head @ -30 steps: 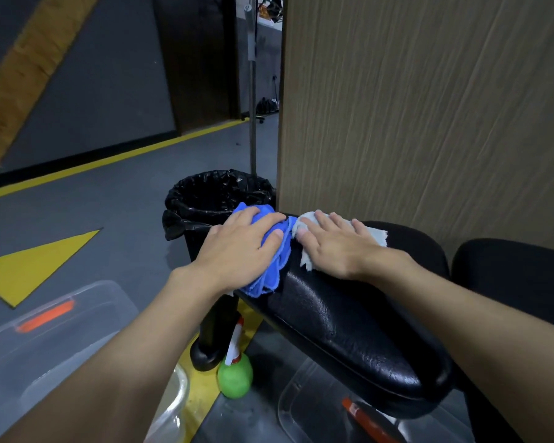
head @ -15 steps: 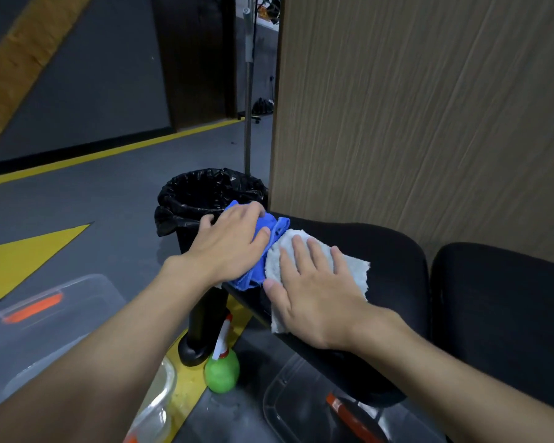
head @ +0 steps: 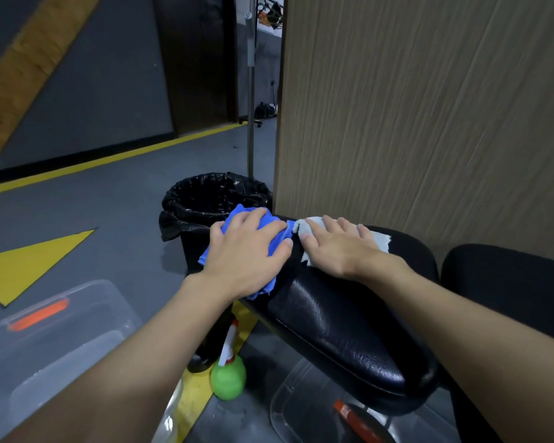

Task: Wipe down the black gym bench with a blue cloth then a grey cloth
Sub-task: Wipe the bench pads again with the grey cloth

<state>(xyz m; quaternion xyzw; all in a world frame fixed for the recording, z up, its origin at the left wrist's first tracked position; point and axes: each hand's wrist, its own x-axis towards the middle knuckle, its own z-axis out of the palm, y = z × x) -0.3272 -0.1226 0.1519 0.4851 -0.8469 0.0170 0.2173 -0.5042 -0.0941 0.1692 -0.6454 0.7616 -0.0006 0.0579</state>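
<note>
Bench: the black gym bench (head: 336, 330) ran from the near right toward the bin; its padded top was glossy, grained vinyl, likely slick under a cloth and slightly yielding, so you needed steady downward pressure.
Blue cloth: the blue cloth (head: 237, 215) sat bunched at the bench's far left corner, spilling over the left edge; soft and limp, it would likely fold or slide unless pinned flat.
Left hand: your left hand (head: 248, 254) lay palm-down on it, fingers together and curled slightly over the bunch, pressing rather than pinching.
Grey cloth: the grey cloth (head: 379, 241) lay flat along the bench's far edge, just beside the blue one; thin and light, so it was best held by a broad palm.
Right hand: your right hand (head: 339, 247) covered it, fingers spread and flat.
Risk: the overhanging blue cloth could have slipped toward the black-lined bin (head: 205, 199).
</note>
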